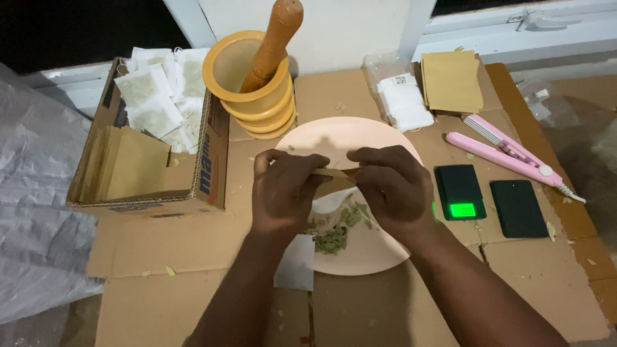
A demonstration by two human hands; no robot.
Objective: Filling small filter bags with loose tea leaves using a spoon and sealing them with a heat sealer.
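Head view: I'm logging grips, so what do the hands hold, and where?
Both hands, left hand and right hand, pinch a small tan paper packet by its top edge.

plate: pale peach
leaves: green
mortar: yellow
pestle: brown
sealer: pink
scale: black, green display
envelopes: tan

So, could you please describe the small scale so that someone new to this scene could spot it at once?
Start at the round pale plate in the middle of the cardboard-covered table, then look just beyond its right edge, beside the right hand. The scale is the small black slab there. Unlike the plain black slab to its right, it has a glowing green display at its near edge.
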